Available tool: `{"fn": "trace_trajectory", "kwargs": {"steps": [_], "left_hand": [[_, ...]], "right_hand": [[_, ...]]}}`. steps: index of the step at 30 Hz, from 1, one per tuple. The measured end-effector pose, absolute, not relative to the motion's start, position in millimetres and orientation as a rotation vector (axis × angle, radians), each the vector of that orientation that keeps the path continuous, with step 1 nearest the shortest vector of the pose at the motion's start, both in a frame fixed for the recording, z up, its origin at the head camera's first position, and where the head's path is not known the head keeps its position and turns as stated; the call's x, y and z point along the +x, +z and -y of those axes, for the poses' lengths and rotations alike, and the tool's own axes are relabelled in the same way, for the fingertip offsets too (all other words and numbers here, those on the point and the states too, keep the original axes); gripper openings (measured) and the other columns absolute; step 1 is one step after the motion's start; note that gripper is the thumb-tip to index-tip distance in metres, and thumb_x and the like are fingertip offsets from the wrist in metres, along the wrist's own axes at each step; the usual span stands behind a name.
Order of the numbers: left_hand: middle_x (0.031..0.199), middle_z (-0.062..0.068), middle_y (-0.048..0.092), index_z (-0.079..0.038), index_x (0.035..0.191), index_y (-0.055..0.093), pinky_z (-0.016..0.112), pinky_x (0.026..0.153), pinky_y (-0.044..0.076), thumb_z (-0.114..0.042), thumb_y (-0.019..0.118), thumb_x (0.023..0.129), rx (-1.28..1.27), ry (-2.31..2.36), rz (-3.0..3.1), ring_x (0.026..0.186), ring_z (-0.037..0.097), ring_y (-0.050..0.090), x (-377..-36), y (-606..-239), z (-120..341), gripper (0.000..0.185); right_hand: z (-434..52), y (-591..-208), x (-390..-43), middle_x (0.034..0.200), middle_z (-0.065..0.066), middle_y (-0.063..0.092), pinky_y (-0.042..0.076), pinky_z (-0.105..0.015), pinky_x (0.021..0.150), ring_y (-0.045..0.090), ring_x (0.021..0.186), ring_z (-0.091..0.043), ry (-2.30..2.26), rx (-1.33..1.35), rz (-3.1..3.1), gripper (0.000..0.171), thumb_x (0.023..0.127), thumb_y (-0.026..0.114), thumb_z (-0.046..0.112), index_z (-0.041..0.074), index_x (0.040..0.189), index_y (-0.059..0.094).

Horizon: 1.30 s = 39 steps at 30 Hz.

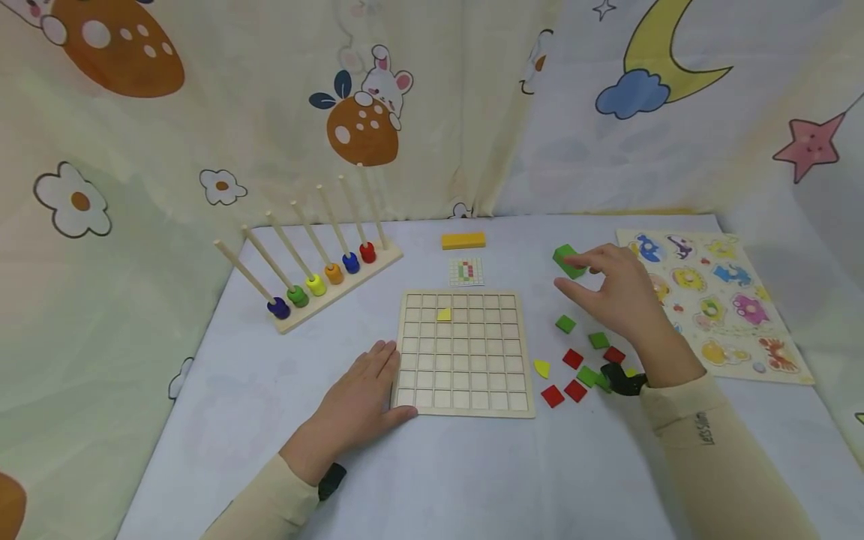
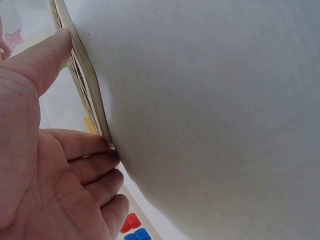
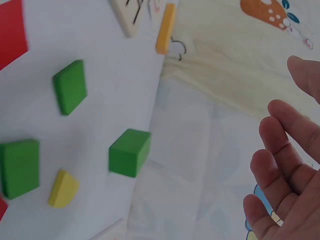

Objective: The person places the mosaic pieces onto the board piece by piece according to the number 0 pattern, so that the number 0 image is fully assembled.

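On the near right sleeve (image 1: 702, 435) a short printed mark runs sideways, too small to read. The left hand (image 1: 358, 401) lies flat on the white tabletop (image 1: 459, 480), its straight fingers (image 2: 82, 145) touching the left edge of the wooden grid board (image 1: 466, 352) near its front corner; they hold nothing. One yellow tile (image 1: 443, 314) sits in a cell in the board's upper left part.

Right of the board, loose tiles (image 1: 574, 375) in red, green and yellow lie scattered on the tabletop, partly under the right wrist. The right hand (image 1: 617, 292) hovers above them with fingers (image 3: 280, 145) spread loosely and nothing in them. Just beyond its fingertips stands a green block (image 1: 567, 261), very near the fingertips; whether they touch it cannot be told.

Behind the board lies a small pattern card (image 1: 466, 271) with red and green squares, and beyond it a yellow bar (image 1: 463, 240). To the left stands a peg rack (image 1: 317, 289) with one coloured ring on each rod. At far right lies an animal puzzle board (image 1: 715, 300).

Cloth printed with mushrooms, a rabbit, flowers, a moon and a star hangs around the tabletop.
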<state>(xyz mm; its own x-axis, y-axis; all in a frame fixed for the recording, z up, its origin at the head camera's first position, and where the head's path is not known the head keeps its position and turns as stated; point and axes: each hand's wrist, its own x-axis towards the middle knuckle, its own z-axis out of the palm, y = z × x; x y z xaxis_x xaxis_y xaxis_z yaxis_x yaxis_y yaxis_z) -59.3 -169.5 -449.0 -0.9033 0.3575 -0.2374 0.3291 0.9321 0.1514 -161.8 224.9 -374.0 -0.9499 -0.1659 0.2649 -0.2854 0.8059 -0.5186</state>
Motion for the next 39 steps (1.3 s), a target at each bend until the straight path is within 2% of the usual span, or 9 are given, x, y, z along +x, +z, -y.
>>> {"fn": "trace_trajectory", "kwargs": {"steps": [9, 18, 31, 39], "left_hand": [[0.175, 0.013, 0.023, -0.003, 0.164, 0.029, 0.048, 0.133, 0.024, -0.067, 0.068, 0.092, 0.510, 0.186, -2.830, 0.164, 0.030, 0.018, -60, -449, 170, 0.104], [0.175, 0.012, 0.023, -0.004, 0.164, 0.029, 0.047, 0.133, 0.025, -0.069, 0.067, 0.091, 0.519, 0.168, -2.836, 0.164, 0.029, 0.018, -61, -452, 170, 0.105], [0.175, 0.012, 0.024, -0.004, 0.165, 0.029, 0.047, 0.133, 0.025, -0.070, 0.067, 0.091, 0.512, 0.170, -2.844, 0.164, 0.029, 0.018, -60, -453, 171, 0.106], [0.175, 0.013, 0.024, -0.004, 0.164, 0.030, 0.048, 0.133, 0.025, -0.069, 0.068, 0.091, 0.516, 0.189, -2.848, 0.164, 0.029, 0.019, -60, -451, 172, 0.105]], "right_hand": [[-251, -389, -163, 0.115, -0.018, 0.069, 0.044, -0.046, 0.079, 0.056, 0.103, -0.037, 0.772, 0.306, 2.855, 0.039, 0.094, 0.078, 0.030, 0.006, 0.124, 0.075], [-281, -411, -167, 0.129, -0.024, 0.065, 0.049, -0.062, 0.090, 0.051, 0.116, -0.045, 0.632, 0.131, 3.116, 0.053, 0.095, 0.075, 0.041, 0.006, 0.134, 0.069], [-292, -433, -168, 0.130, -0.023, 0.063, 0.053, -0.057, 0.087, 0.050, 0.114, -0.042, 0.646, 0.005, 3.233, 0.057, 0.092, 0.078, 0.045, 0.006, 0.134, 0.069], [-293, -437, -168, 0.135, -0.025, 0.063, 0.053, -0.061, 0.091, 0.054, 0.119, -0.046, 0.646, -0.005, 3.273, 0.060, 0.092, 0.078, 0.045, 0.005, 0.136, 0.068]]}}
